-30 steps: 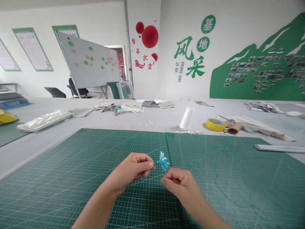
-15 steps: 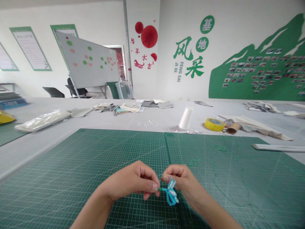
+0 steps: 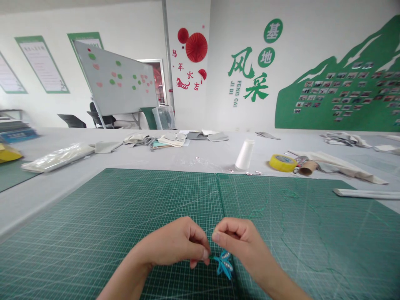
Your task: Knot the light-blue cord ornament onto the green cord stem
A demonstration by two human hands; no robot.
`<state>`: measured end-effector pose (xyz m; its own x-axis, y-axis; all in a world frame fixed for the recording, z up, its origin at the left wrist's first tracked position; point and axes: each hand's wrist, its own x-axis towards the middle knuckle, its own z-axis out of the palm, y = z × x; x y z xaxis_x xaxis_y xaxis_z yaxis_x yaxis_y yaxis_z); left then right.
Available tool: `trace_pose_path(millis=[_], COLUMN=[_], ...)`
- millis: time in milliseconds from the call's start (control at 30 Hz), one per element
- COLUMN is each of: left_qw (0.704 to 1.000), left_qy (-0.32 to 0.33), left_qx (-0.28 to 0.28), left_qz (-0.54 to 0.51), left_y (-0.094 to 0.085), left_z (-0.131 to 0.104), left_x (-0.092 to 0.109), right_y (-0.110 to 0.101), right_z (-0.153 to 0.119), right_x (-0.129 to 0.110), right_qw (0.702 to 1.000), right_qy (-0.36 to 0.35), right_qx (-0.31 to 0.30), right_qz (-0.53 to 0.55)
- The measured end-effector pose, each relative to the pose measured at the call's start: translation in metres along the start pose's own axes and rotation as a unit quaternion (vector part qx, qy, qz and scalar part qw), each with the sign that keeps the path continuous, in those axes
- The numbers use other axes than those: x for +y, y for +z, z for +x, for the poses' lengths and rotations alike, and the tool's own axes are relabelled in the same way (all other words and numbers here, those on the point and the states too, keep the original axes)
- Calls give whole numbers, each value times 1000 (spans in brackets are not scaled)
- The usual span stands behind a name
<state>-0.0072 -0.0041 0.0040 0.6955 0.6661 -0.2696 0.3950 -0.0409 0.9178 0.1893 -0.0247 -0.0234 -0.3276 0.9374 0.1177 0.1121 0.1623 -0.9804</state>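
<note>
My left hand [image 3: 184,246] pinches the green stem of a small blue flower [image 3: 224,264]. Pale, bead-like dots run along some of its looped petals, which point right and down. Just above the flower, my right hand [image 3: 236,239] is closed in a pinch, thumb against forefinger; whatever lies between those fingertips is too fine to make out. Both hands are over the green cutting mat [image 3: 150,196]. A loose green thread [image 3: 284,233] winds across the mat to the right of my right hand.
Beyond the mat stand a white thread cone [image 3: 245,155], a yellow tape roll [image 3: 283,163] and a cardboard tube [image 3: 308,167]. Fabric pieces [image 3: 171,139] lie farther back. A plastic-wrapped packet [image 3: 59,157] is at left, white rods [image 3: 365,193] at right.
The flower has dropped slightly and turned in my left fingers, its petals now tilting lower. My right hand has moved a little, still pinched, with more space between it and the flower.
</note>
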Motion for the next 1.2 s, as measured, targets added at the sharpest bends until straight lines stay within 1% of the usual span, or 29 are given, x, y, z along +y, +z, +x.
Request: trace_pose_path(millis=[133,233,400,500,600,867,1000,1100,1200], left_qw=[1000,999,997,994,992,989,986,983,982], left_qy=[-7,-10,-8,-6,-7,-15,-24,-28,-24], left_qx=[20,38,81,107,123,145,154,158,155], left_qz=[10,15,12,9,0,-35,-64,-86,-108], left_y=[-1,-3,-6,-8,-9,-13,-14,-14,-14], left_z=[0,0,2,3,3,2,2,1,-1], left_x=[-1,0,0,-1,1,4,4,6,9], right_y=[4,4,5,6,7,7,7,7,8], right_z=[-6,-8,-11,-12,-13,-13,-13,-11,-8], right_x=[-4,-6,-7,-8,-8,-3,1,6,11], right_qw=[999,994,967,947,935,930,931,940,960], right_qy=[-20,-58,-148,-200,-222,-216,-191,-161,-116], right_qx=[15,31,53,46,29,9,6,13,30], right_qz=[-36,-89,-199,-247,-275,-298,-311,-301,-252])
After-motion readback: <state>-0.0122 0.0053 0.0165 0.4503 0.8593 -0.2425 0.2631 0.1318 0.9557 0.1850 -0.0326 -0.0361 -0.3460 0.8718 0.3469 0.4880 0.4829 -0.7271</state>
